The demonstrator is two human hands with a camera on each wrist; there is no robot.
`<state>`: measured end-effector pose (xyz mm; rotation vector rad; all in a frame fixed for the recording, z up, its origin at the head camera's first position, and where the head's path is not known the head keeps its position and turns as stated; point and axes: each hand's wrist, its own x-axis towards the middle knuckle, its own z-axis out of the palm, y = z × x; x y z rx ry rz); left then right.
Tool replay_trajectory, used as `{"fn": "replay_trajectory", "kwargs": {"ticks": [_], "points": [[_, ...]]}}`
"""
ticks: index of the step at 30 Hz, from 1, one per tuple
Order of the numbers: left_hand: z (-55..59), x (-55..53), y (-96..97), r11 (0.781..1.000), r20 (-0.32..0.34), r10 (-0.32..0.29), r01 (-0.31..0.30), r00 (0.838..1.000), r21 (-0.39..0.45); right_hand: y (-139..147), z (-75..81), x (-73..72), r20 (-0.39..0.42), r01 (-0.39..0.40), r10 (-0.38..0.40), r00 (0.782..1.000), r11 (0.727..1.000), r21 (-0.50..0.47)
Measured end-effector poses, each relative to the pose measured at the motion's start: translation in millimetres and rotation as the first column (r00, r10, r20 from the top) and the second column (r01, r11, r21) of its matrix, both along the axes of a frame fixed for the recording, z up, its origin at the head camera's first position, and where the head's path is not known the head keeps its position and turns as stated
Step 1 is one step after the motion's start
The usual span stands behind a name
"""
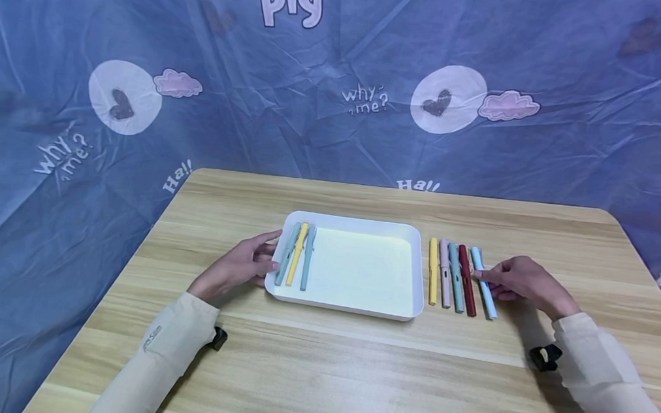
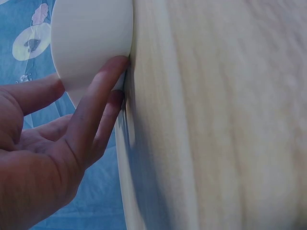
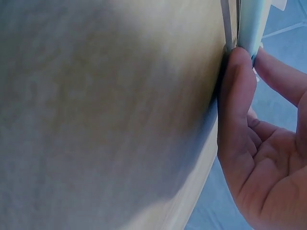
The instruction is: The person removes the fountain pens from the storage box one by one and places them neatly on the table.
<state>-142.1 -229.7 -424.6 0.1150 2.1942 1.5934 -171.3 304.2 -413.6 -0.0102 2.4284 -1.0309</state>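
A white tray (image 1: pixel 360 268) lies on the table, with a yellow pen (image 1: pixel 297 254) between two teal pens along its left side. My left hand (image 1: pixel 241 262) holds the tray's left end; in the left wrist view the thumb is at the rim and the fingertips lie against the outer wall low down. Right of the tray, a yellow pen (image 1: pixel 433 271), a lilac pen (image 1: pixel 445 273), a teal pen (image 1: pixel 456 278) and a dark red pen (image 1: pixel 467 281) lie side by side. My right hand (image 1: pixel 527 284) pinches the light blue pen (image 1: pixel 486 292) at the row's right end between thumb and finger.
The wooden table (image 1: pixel 351 379) has its far edge against a blue printed cloth (image 1: pixel 325 134). Bare wood lies in front of the tray and to both sides. A black strap piece (image 1: pixel 545 357) shows at the right sleeve.
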Motion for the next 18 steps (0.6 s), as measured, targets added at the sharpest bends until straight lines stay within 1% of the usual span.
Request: {"fn": "replay_trajectory", "kwargs": {"ticks": [5,13,18], "points": [[0.8,0.4,-0.2,1.000,0.000,0.003,-0.003,1.000,-0.005,-1.2,0.4,-0.8,-0.004,-0.006,0.006,1.000,1.000,0.010],[-0.3,-1.3,-0.6,1.000,0.007,0.002,-0.001,1.000,-0.008,-1.1,0.5,-0.8,-0.012,-0.014,0.015,1.000,0.999,0.052],[-1.0,-1.4,-0.9,1.000,0.009,0.000,0.000,1.000,0.000,-1.5,-0.6,-1.3,-0.020,-0.027,0.028,0.999,0.998,0.054]]}}
